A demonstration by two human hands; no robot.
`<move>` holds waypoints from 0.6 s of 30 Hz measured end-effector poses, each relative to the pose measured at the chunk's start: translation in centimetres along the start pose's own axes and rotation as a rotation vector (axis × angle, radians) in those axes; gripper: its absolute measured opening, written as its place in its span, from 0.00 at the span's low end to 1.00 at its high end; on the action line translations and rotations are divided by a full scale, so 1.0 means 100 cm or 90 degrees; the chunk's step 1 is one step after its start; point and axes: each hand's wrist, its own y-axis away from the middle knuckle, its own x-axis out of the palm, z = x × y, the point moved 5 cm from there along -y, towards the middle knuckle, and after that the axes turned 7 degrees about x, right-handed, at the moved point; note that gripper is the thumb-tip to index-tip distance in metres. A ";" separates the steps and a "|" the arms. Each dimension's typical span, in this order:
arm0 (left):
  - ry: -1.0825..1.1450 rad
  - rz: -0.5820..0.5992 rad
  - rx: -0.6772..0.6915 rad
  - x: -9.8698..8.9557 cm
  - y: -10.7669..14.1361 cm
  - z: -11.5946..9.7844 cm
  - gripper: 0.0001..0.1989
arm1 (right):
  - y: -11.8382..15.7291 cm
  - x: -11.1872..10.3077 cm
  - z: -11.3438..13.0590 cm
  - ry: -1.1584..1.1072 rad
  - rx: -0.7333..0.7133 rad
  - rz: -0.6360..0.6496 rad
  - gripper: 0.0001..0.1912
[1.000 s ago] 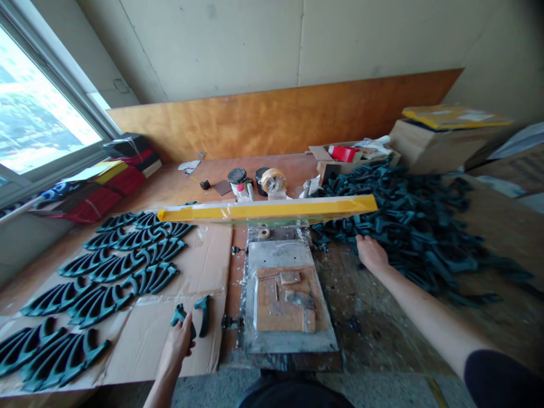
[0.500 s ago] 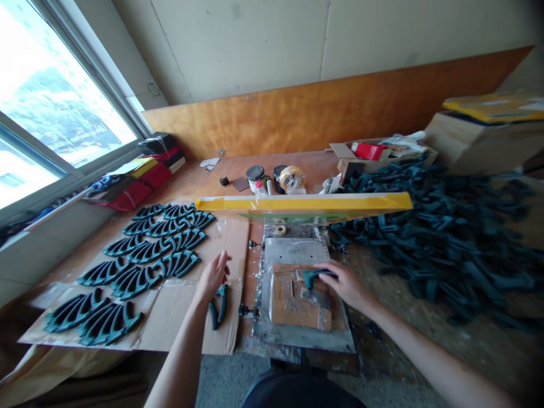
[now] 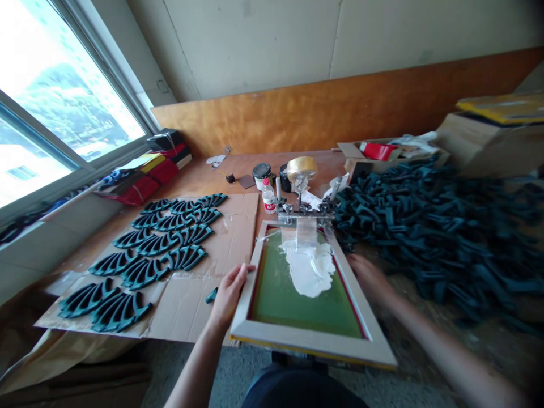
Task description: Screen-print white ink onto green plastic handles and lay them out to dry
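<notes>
Two bare hands are flanking one green-meshed screen frame [image 3: 310,341], which is lying at the lower centre of the frame and carrying one white patch [image 3: 309,275]. The left hand [image 3: 232,289] is touching its left rail, fingers together, though whether they are clamping cannot be told; the right hand [image 3: 366,279] is blurring beside the right rail, its fingers unreadable. One dark green piece [image 3: 211,295] is showing left of centre; two fans [image 3: 121,311] are filling the nearest row, lower left.
</notes>
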 end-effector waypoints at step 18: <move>-0.163 0.094 -0.020 0.009 -0.008 0.103 0.32 | 0.006 0.008 0.093 -0.154 -0.386 0.314 0.10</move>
